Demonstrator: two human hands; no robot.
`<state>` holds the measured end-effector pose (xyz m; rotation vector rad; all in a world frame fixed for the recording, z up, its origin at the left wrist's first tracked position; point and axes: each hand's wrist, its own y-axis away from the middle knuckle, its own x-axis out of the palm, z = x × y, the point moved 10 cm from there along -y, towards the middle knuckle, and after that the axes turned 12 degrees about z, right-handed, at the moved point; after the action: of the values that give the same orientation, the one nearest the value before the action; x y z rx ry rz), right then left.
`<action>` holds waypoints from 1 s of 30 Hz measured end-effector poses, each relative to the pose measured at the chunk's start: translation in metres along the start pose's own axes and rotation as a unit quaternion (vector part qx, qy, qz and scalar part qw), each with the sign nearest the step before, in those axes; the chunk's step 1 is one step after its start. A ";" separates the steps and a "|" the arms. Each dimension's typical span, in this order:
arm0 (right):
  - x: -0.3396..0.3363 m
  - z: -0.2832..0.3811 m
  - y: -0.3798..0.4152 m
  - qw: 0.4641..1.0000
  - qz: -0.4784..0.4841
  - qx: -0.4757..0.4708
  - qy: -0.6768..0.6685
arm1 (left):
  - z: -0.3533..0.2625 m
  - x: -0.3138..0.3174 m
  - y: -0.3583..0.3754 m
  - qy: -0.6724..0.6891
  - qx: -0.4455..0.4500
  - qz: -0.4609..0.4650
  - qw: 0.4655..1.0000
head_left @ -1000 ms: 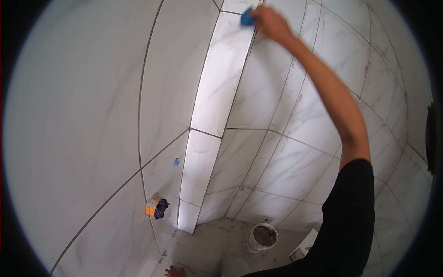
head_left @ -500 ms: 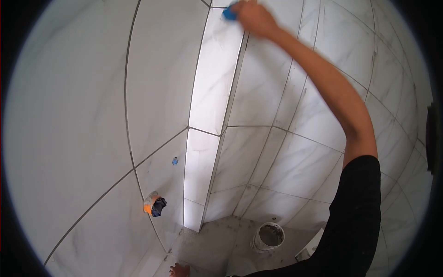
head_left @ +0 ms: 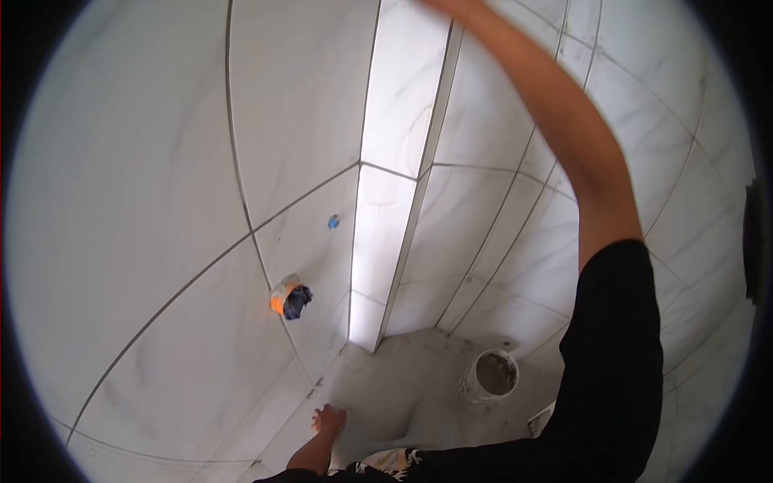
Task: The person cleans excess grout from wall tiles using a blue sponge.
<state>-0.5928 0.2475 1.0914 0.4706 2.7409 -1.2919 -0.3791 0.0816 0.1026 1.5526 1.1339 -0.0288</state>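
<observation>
My right hand (head_left: 452,6) is raised at the top edge, near the narrow white tiled strip (head_left: 394,209). Its fingers are cut off by the frame and blurred, so whatever it holds is hidden. Low in the view, my left hand (head_left: 329,420) hangs with its fingers apart and nothing visible in them. Marbled wall tiles (head_left: 298,105) with dark joints surround the strip. A pipe opening (head_left: 291,298), with an orange rim and dark stuffing, sticks out of the left wall. Above it is a small blue plug (head_left: 333,221).
A white bucket (head_left: 489,376) with grey residue inside stands on the dusty grey floor (head_left: 378,378). Beside my right sleeve is a partly hidden white object (head_left: 541,420). A dark object (head_left: 754,241) shows at the far right edge.
My right hand, which held a small blue thing against the upper strip, has gone mostly out of the top edge. The view has shifted, and more of my left hand and forearm shows.
</observation>
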 end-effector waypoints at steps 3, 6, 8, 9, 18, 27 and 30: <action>0.049 0.136 0.167 0.971 -0.026 -0.068 -0.227 | 0.000 0.004 -0.002 0.008 0.021 -0.016 1.000; 0.079 0.289 0.371 0.917 0.193 -0.171 -0.303 | 0.001 0.007 0.000 0.010 0.051 -0.017 0.999; 0.065 0.348 0.454 0.820 0.324 -0.224 -0.416 | 0.005 0.007 0.005 -0.001 0.054 -0.021 0.998; 0.040 0.350 0.466 0.789 0.348 -0.216 -0.457 | 0.001 0.007 0.008 -0.002 0.065 -0.021 0.998; 0.074 0.239 0.784 0.048 0.067 0.554 -0.828 | 0.051 0.017 0.022 0.011 0.155 -0.066 0.986; 0.070 0.155 1.090 0.324 0.519 0.655 -0.443 | 0.045 0.012 0.041 0.002 0.164 -0.058 0.985; 0.117 0.225 1.171 0.419 0.619 0.548 -0.375 | 0.083 0.030 -0.018 -0.207 0.210 -0.042 0.955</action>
<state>-0.3601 0.8047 0.0563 1.1466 0.0829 -1.6750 -0.3305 0.0345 0.0442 1.7596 0.8878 -0.6614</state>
